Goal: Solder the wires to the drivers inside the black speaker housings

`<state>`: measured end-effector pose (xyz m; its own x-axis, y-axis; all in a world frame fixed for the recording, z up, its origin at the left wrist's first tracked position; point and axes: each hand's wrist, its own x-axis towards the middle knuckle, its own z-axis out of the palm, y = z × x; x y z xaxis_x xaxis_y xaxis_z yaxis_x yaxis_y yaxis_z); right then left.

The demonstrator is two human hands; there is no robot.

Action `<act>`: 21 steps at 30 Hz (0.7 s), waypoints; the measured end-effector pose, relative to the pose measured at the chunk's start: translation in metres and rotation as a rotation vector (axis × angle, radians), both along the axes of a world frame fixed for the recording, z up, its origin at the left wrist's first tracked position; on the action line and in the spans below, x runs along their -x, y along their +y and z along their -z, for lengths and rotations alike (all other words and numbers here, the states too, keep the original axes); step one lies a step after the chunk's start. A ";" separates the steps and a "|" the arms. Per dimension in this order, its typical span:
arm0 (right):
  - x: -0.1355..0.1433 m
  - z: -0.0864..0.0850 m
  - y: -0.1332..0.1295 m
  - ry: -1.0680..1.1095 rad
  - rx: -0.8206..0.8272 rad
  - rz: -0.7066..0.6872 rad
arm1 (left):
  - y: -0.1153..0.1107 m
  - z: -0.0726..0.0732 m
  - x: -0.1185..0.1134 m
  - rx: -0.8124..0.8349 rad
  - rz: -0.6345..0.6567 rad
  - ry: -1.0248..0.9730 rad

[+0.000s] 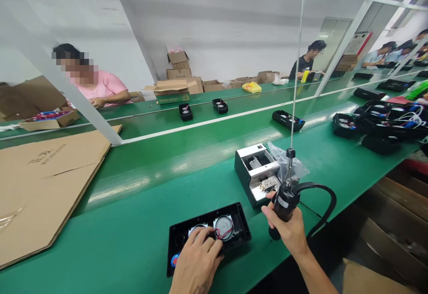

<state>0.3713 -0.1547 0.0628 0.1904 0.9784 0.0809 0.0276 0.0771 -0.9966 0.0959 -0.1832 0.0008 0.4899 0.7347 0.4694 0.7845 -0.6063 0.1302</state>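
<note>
A black plastic housing (239, 220) lies open side up on the green table, with round silver speakers (223, 227) and red wires inside. My left hand (199, 258) rests over it, fingers bent down at the speakers and wires; whether they pinch anything is hidden. A blue and red round part (174, 259) shows at the housing's left end. My right hand (287, 227) is wrapped round a black electric screwdriver (284, 202) hanging from a cable, right of the housing. Behind it stands a silver and black machine (257, 173) beside a clear plastic bag (284, 160).
Flat cardboard (50, 187) lies at the left. More black housings stand along the belt (187, 135), with a pile (384, 124) at the right. A person in pink (103, 86) and a person in black (302, 65) sit across. Open cartons (394, 236) stand low at the right.
</note>
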 end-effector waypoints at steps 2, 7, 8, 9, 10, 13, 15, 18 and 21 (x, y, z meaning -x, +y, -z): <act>-0.001 0.000 0.001 -0.001 -0.003 -0.002 | -0.001 0.003 0.001 -0.003 -0.017 -0.003; 0.001 0.001 0.001 -0.005 0.001 -0.008 | 0.002 -0.014 0.003 0.058 0.027 0.089; 0.001 0.002 0.001 -0.006 0.004 -0.006 | 0.003 -0.017 0.003 0.050 0.033 0.104; 0.001 0.003 0.001 -0.005 0.008 -0.006 | 0.003 -0.019 0.003 0.034 0.031 0.113; 0.001 0.003 0.002 -0.002 0.012 -0.007 | 0.004 -0.019 0.003 0.018 0.026 0.121; -0.005 -0.007 0.007 0.075 -0.049 0.016 | 0.004 -0.014 0.001 -0.034 0.013 0.137; -0.011 -0.024 0.015 0.170 -0.194 0.122 | 0.003 -0.007 -0.002 -0.061 0.009 0.143; -0.016 -0.055 0.033 0.212 -0.443 0.295 | 0.003 0.002 -0.007 -0.087 -0.022 0.107; -0.014 -0.069 0.053 0.121 -0.503 0.312 | 0.005 0.005 -0.011 -0.068 -0.027 0.063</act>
